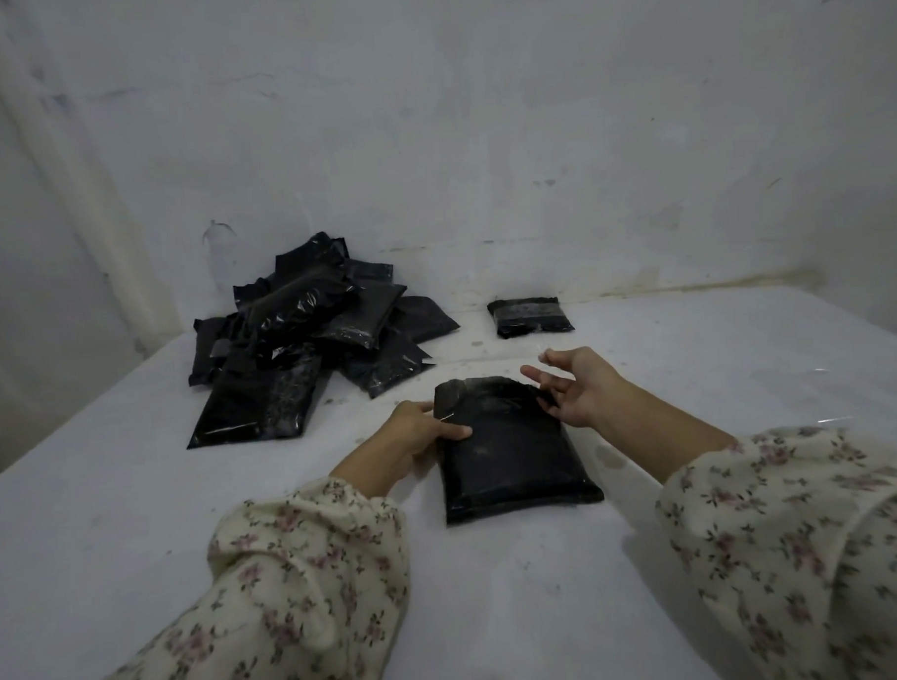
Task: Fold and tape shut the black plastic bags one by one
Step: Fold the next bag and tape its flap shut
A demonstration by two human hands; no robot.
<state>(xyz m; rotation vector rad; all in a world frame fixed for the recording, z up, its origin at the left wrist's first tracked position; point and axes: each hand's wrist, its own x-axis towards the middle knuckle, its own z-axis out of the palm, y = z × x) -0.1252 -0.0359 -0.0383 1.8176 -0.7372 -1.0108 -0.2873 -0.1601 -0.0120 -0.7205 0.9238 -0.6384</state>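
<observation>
A filled black plastic bag [513,450] lies flat on the white table [135,507] in front of me, its far end folded over. My left hand [419,431] grips the bag's left edge, thumb on top. My right hand [577,390] hovers at the bag's upper right corner with fingers spread; some fingertips touch the edge. No tape roll is in view.
A heap of several black bags [302,341] lies at the back left of the table. One folded, taped bag [531,315] sits alone at the back, near the white wall [478,133]. Clear plastic sheeting [850,399] covers the table's right side.
</observation>
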